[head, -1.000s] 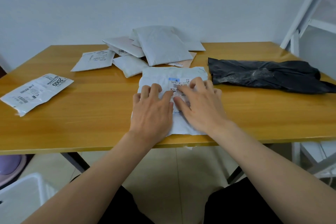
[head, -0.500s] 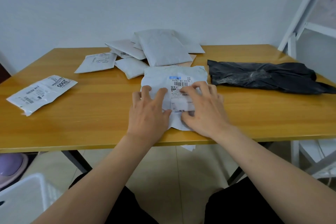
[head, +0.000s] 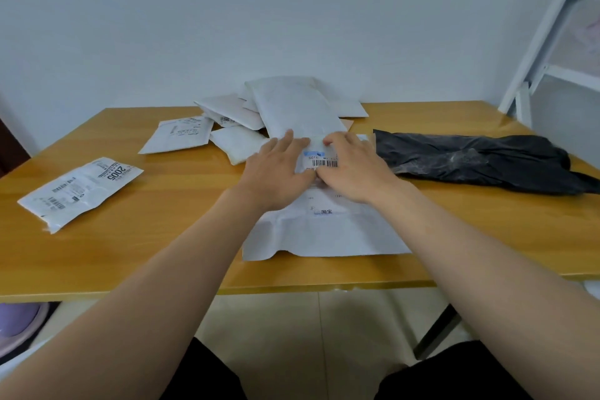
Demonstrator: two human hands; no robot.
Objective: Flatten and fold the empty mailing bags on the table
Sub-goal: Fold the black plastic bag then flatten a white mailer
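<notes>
Your left hand (head: 276,169) lies flat on the white mailing bag (head: 324,230), fingers straight and spread, pressing its far left part. Your right hand (head: 354,169) lies beside it on the same bag, fingers extended forward with the tips slightly bent down at the bag's far edge; whether they curl round that edge cannot be told. The thumbs of the two hands nearly meet over the shipping label (head: 319,160), whose barcode shows between them.

The bag lies on the wooden table (head: 162,237) at centre, its near edge close to the table's near edge and slightly rumpled at the near left corner. The near half is uncovered and mostly flat, with a faint crease across it.

Just beyond your fingertips sits a pile of white padded mailers (head: 292,107), overlapping one another at the table's far centre. A smaller flat white bag with print (head: 178,136) lies to the left of the pile. Well apart at the far left of the table lies a labelled white bag marked 2005 (head: 81,191), tilted. To the right of your hands, just beside the bag, a crumpled black plastic bag (head: 470,159) stretches toward the right edge.

A white frame (head: 545,29) stands at the right against the wall.
</notes>
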